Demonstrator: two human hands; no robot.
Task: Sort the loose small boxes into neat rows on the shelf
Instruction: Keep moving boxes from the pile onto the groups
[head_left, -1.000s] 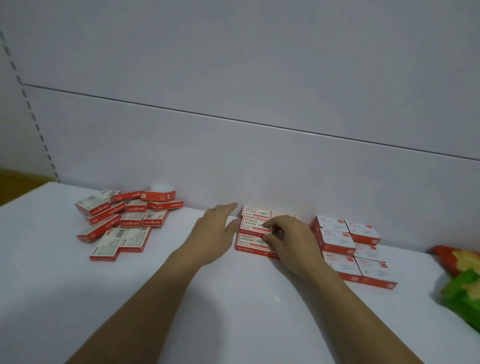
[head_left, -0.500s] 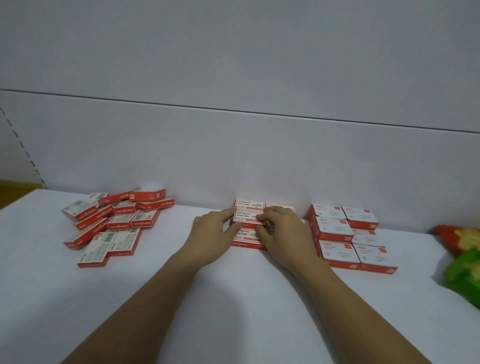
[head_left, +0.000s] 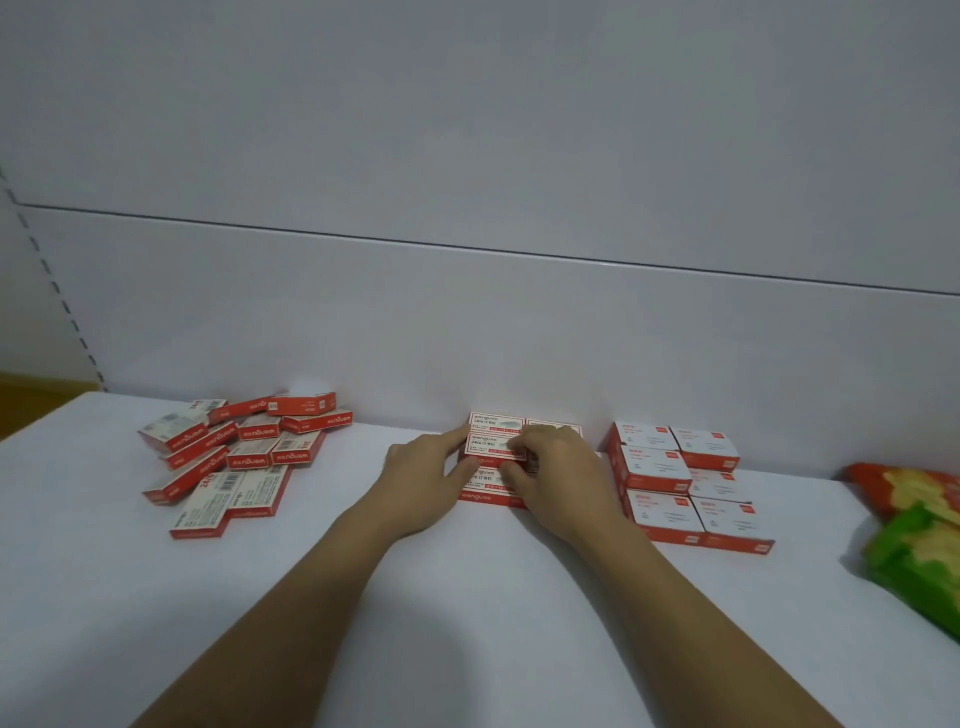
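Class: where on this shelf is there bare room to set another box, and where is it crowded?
Free: between the loose pile and the left hand; the shelf front beside the forearms; between the right stack and the packets. Crowded: the rows under the right hand, close to that stack.

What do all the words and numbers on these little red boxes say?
"wanguxe", as best it reads: tops and front of the middle stack.
"24/6": top of a middle stack box, and a flat box in the loose pile.
"wanguxe" upside down: red sides in the loose pile.
Right boxes: print too small to read.
Snack bags: nothing readable.
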